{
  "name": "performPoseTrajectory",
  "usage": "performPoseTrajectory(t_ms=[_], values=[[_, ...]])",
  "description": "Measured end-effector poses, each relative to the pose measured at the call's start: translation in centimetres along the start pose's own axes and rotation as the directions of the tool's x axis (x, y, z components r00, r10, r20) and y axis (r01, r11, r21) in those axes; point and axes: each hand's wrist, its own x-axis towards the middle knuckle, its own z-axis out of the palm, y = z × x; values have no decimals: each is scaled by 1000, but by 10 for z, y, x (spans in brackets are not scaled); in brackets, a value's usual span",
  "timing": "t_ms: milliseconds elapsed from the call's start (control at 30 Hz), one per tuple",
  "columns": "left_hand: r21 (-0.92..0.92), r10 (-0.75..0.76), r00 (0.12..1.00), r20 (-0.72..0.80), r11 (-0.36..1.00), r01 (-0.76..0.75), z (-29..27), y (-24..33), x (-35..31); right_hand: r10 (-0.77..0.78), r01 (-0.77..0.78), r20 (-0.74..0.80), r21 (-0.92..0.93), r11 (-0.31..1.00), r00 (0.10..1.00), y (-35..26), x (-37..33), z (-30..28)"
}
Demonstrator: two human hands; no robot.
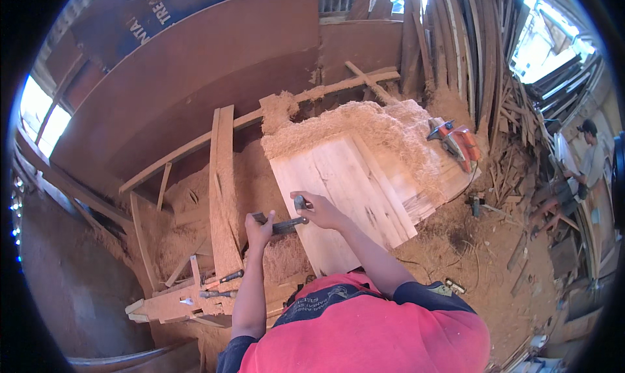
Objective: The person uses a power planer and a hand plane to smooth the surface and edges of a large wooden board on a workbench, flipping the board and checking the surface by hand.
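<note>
My left hand point(258, 231) is closed on a dark bar-shaped tool point(286, 226), whose far end points right, toward my other hand. What kind of tool it is, I cannot make out. Just right of it, my right hand point(320, 213) grips a small dark grey block-like piece point(300, 202), held upright between thumb and fingers. Whether the two pieces touch is unclear. Both hands are over the near left edge of a pale panel of joined boards point(332, 177), which is heaped with shavings along its far side.
An orange power planer point(459, 145) rests on the boards at the far right. Wood shavings point(371, 122) lie behind the panel. Left stand a long plank point(223, 184) and hand tools point(224, 278) on a bench. Another person point(586, 161) sits at the far right.
</note>
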Motion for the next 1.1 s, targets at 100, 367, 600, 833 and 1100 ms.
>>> performPoseTrajectory(t_ms=[100, 367, 600, 833, 1100], values=[[-5, -15, 1000, -5, 1000, 15, -4, -1, -1, 19, -12, 19, -307, 952, 1000, -4, 0, 0], [12, -6, 1000, -10, 1000, 6, -4, 5, -3, -160, 105, -141, -336, 936, 977, 8, -4, 10], [24, 11, 1000, 12, 1000, -12, -11, -1, -5, -71, 16, -135, -366, 930, 988, 7, -10, 23], [-84, 242, 909, -340, 954, -286, -16, 65, -84, -133, -84, -364, -522, 849, 922, 7, -17, 43], [-366, 265, 959, -99, 887, -283, 47, 130, -47, 194, -427, -417, -590, 685, 888, 50, -90, -23]])
